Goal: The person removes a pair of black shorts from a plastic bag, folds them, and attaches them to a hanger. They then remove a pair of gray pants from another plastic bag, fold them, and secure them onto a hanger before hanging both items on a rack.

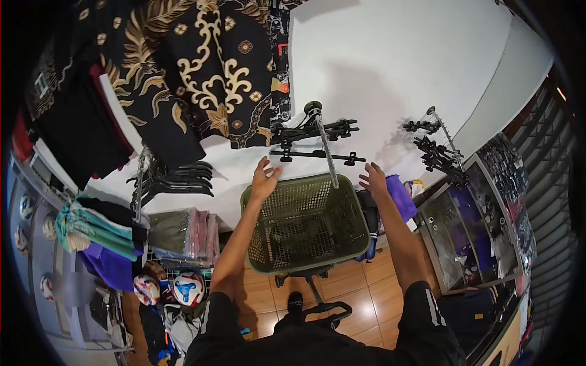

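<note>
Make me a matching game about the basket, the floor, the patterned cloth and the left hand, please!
Things:
1. Basket
2. Floor
3. Patterned cloth
4. Left hand

Colours and states:
A. Black and gold, hanging up
B. Open, with nothing in it
C. Green, with lots of little holes
D. Shiny orange-brown tiles

Right pairs: 1-C, 2-D, 3-A, 4-B

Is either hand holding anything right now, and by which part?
Nothing is held: the left hand and right hand are open, near opposite ends of the black clip hanger.
</note>
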Action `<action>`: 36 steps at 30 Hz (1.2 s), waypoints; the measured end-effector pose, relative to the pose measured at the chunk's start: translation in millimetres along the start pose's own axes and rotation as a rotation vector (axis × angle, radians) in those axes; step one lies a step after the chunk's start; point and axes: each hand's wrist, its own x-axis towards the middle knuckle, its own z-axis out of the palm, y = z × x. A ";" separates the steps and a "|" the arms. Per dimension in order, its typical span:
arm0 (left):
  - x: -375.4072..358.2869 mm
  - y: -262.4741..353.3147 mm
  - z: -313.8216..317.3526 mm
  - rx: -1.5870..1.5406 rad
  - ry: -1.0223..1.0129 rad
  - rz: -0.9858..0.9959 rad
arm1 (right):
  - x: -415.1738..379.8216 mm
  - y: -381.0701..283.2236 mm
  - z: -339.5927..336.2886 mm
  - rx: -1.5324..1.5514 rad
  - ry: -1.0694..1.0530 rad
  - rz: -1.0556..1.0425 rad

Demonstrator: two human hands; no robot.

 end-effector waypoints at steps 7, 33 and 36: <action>36.1 -5.3 22.5 0.029 -0.076 -0.044 | 11.8 -4.4 16.4 -0.008 0.040 -0.058; -290.2 16.7 118.0 -0.383 -0.752 -0.378 | -390.5 208.4 -241.9 0.509 0.587 -0.018; -398.6 -5.3 147.2 -0.414 -0.916 -0.455 | -513.4 245.5 -272.8 0.540 0.830 0.004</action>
